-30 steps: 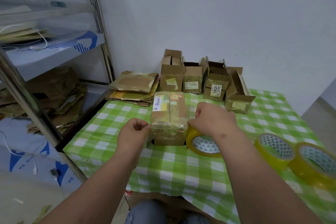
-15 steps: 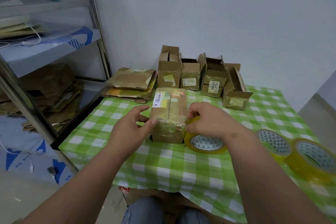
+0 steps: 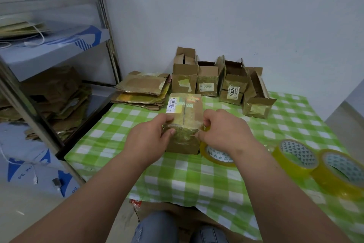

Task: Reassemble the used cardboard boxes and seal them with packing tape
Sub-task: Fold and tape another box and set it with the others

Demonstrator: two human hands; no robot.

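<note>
While both hands clamp the closed box (image 3: 184, 124) mid-tabletop, sealing looks nearly done. Left hand (image 3: 149, 140) grips its left side, thumb on the taped front; right hand (image 3: 222, 132) pinches the right edge, fingers curled. Tape roll (image 3: 216, 155) lies touching the box, under the right wrist. Next: likely press tape down, set box aside. Two spare rolls (image 3: 295, 156) at right edge. Open boxes (image 3: 232, 83) and flattened cardboard (image 3: 141, 91) line the far edge, crowding it.

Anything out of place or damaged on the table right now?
Only worn stock: the box under both hands carries wrinkled old tape, and the rightmost open box leans sideways. Nothing spilled.
</note>
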